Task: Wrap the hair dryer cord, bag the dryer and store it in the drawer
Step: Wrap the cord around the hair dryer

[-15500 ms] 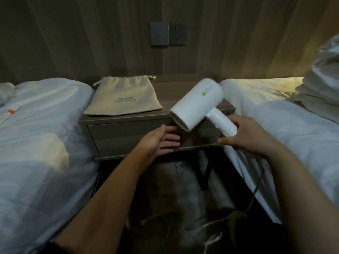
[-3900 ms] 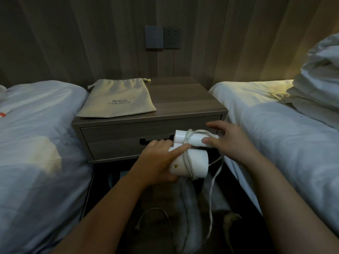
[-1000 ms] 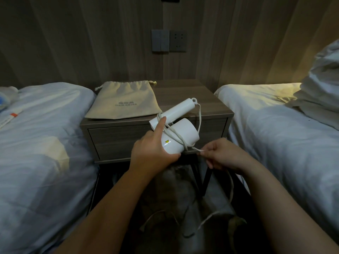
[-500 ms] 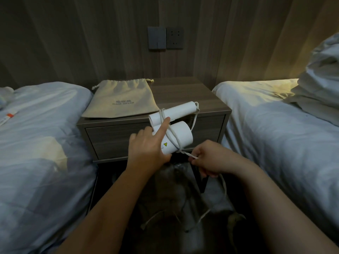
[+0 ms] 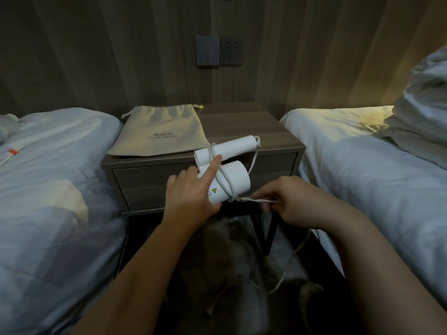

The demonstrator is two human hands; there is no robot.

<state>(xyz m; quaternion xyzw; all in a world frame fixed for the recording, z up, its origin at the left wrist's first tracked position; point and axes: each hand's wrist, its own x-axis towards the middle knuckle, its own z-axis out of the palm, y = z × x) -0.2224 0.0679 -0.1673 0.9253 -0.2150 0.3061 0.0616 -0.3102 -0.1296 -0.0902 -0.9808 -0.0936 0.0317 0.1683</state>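
A white folded hair dryer (image 5: 233,176) is held in the air in front of the nightstand drawer (image 5: 150,187). My left hand (image 5: 193,189) grips its barrel, index finger stretched up over the cord loops. The white cord (image 5: 223,180) runs round barrel and handle several times. My right hand (image 5: 295,201) pinches the cord just right of the barrel and holds it taut; the rest of the cord hangs down to the floor. A beige drawstring bag (image 5: 160,132) lies flat on the nightstand top (image 5: 249,126). The drawer is closed.
Two beds with white bedding flank the nightstand, one at the left (image 5: 53,189) and one at the right (image 5: 377,170). A wall switch and socket (image 5: 219,54) sit above. The floor gap between the beds is dark and narrow.
Over the last second the dryer and both hands have stayed in front of the drawer; my right hand has drawn the cord taut sideways at the barrel's lower end.
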